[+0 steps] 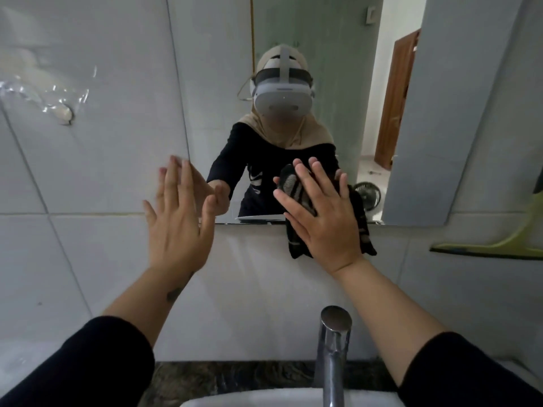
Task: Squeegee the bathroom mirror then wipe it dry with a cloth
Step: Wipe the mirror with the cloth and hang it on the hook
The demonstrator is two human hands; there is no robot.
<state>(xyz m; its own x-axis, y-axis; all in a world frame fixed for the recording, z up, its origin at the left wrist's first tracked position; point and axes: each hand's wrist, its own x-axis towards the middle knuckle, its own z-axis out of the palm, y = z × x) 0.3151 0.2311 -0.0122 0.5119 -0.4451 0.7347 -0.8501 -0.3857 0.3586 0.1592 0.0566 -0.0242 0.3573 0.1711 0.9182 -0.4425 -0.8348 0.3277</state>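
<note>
The frameless mirror [338, 39] hangs on the tiled wall ahead. My right hand [323, 212] lies flat with spread fingers, pressing a dark patterned cloth [364, 230] against the mirror's lower edge; the cloth hangs down over the tile below. My left hand [179, 218] is flat and empty, fingers apart, at the mirror's lower left corner, partly on the wall tile. A yellow-green squeegee [484, 248] sits at the right, its blade level below the mirror and its handle rising toward the frame's edge.
A chrome tap [333, 348] stands below centre over a white basin [264, 400] set in a dark stone counter [229, 374]. A clear plastic hook or bag [50, 98] sticks to the left wall tiles. The mirror reflects a person wearing a headset and a wooden door.
</note>
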